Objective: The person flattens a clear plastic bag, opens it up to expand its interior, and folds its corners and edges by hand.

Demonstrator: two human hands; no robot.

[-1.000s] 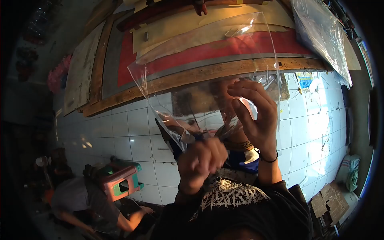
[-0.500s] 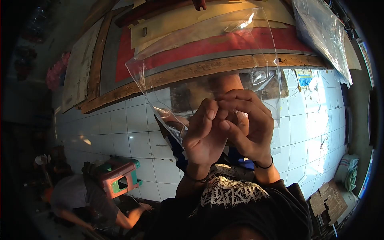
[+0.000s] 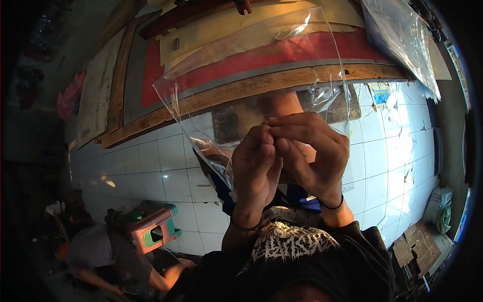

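Note:
My left hand [image 3: 254, 166] is closed, with thumb and fingertips pressed together in a pinch. My right hand [image 3: 319, 146] curves in from the other side, its fingertips meeting those of the left hand. Whatever lies between the fingertips is too small or hidden to make out. Around and beyond both hands spreads a large clear plastic sheet [image 3: 201, 75], or perhaps a bag. Its far part rests on the worktable, and the near part hangs over the wooden edge [image 3: 201, 111] toward my lap.
Yellowish paper [image 3: 221, 35] and a red strip [image 3: 282, 53] cover the worktable. More clear plastic sheets [image 3: 400, 40] lie at its right end. A crouching person [image 3: 95, 246] is at lower left by a red and green plastic stool [image 3: 153, 229]. Cardboard pieces [image 3: 417, 246] lie at lower right.
The left fingers have curled in more tightly, and the right thumb has drawn closer to them. The view has shifted slightly; the plastic sheet stays much the same.

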